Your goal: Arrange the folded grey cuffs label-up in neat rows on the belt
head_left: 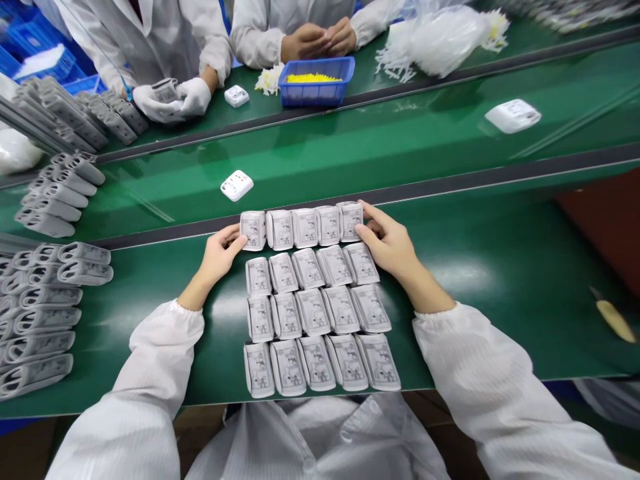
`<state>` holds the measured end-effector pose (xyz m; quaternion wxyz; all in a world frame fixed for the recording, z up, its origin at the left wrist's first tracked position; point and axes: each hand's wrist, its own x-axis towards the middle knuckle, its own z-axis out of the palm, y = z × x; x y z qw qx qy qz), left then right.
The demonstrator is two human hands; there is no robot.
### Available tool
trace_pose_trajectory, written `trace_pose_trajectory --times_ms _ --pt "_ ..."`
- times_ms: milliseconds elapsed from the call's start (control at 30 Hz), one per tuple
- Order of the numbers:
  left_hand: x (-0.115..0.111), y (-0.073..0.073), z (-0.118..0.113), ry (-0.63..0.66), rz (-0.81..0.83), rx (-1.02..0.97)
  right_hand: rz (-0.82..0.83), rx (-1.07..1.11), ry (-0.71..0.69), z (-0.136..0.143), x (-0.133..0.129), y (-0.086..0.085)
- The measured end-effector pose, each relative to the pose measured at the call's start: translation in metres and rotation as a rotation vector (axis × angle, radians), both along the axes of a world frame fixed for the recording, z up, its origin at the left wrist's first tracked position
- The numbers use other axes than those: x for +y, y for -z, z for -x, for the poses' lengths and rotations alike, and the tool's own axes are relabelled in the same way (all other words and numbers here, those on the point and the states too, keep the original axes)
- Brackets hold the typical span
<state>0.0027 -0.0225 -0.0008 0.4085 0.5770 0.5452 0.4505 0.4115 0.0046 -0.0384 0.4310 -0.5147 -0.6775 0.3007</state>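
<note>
Several rows of folded printed leaflets (314, 311) lie on the green table in front of me, white with grey line drawings. My left hand (220, 253) is closed at the left end of the farthest row, its thumb on the end leaflet (253, 231). At the other end of that row, my right hand (387, 240) grips the rightmost leaflet (351, 221) between thumb and fingers. The row stands between both hands, close to the dark rail of the belt. The nearer rows are untouched.
More folded leaflets (47, 320) are stacked at the left. White plug-like devices (237, 185) (514, 116) sit on the green belt. Across it, two people work near a blue bin (317, 80) of yellow pieces. A pointed tool with a yellowish handle (616, 321) lies far right.
</note>
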Motion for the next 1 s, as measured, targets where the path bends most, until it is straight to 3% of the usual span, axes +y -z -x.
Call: trace_pose_trajectory --times_ms 267,733,1000 --pt "-0.0031 0.0018 -0.0018 -0.071 -0.047 0.265 -0.019 -0.036 -0.012 0.0016 -0.0015 -0.0040" --pt "-0.0014 0.0029 0.0001 -0.042 0.003 0.040 -0.022 -0.068 -0.008 0.0012 -0.0008 -0.0036" --pt "-0.0015 0.0026 0.0013 -0.036 -0.005 0.048 -0.021 -0.066 -0.012 0.0022 -0.0016 -0.0057"
